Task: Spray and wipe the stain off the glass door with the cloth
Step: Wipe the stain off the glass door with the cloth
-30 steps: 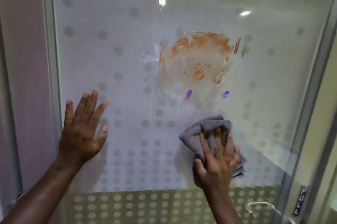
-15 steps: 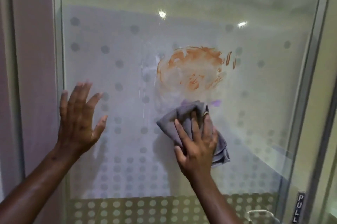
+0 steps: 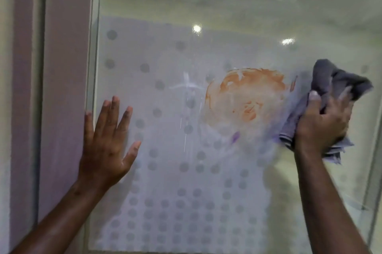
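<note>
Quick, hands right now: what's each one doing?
Left hand: open, fingers spread, flat against the glass door.
Right hand: gripping the grey cloth, beside the orange stain.

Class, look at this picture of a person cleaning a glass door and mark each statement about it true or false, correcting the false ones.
1. The right hand grips a crumpled grey cloth. True.
2. The orange smeared stain is fully wiped off the dotted glass door. False: it is plainly there.
3. The left hand holds a spray bottle. False: it lies flat and open against the glass.
4. The cloth is to the right of the stain. True.
</note>
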